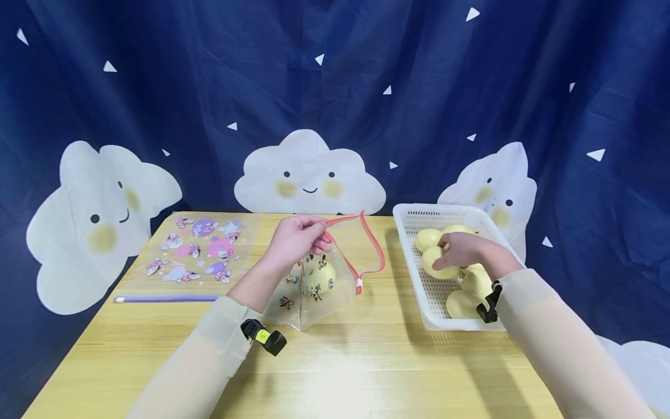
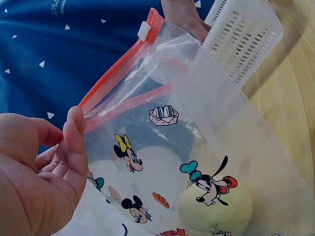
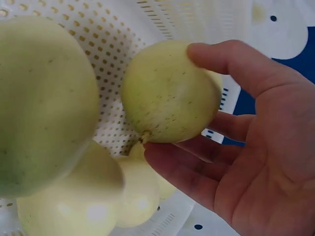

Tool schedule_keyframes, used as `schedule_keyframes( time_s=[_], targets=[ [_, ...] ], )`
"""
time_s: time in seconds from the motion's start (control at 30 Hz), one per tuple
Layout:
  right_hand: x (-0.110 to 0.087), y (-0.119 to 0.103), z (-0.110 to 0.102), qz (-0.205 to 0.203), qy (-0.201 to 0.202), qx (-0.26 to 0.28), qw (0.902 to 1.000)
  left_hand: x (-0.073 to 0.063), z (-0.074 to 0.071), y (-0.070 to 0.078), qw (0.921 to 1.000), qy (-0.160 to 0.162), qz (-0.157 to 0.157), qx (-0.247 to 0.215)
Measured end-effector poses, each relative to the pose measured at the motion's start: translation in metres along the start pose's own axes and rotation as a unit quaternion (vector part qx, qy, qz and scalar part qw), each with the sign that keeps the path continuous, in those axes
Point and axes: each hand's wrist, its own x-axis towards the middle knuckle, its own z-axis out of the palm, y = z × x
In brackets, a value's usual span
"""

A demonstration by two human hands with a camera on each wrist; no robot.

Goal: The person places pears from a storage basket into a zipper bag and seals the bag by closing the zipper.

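Note:
My left hand [image 1: 300, 238] pinches the red zip rim of a clear cartoon-print slider zip bag [image 1: 293, 305], whose mouth gapes toward the right. One pale yellow fruit [image 2: 216, 206] shows through the bag's wall, low inside it. My right hand [image 1: 463, 250] reaches into a white plastic basket [image 1: 410, 262]. Its thumb and fingers curl round a round, pale yellow-green fruit [image 3: 170, 93] with dark specks and a short stem. Several similar fruits [image 3: 42, 103] lie around it in the basket.
A second, flat zip bag [image 1: 193, 250] with pink and purple cartoon prints and a purple slider strip [image 1: 167, 299] lies on the left of the wooden table [image 1: 335, 361]. Behind the table hangs a dark blue curtain [image 1: 314, 87] with smiling clouds.

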Motion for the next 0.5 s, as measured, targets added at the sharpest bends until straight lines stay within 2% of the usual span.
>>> schedule_keyframes(
  time_s=[0.3,0.5],
  targets=[
    [-0.009,0.003,-0.008,-0.024,0.073,0.014,0.9969,-0.001,0.0,0.001,1.0,0.004,-0.001,0.006],
    [-0.009,0.002,-0.015,-0.034,0.139,0.069,0.9874,0.0,0.0,0.001,1.0,0.001,0.0,0.001]
  ],
)
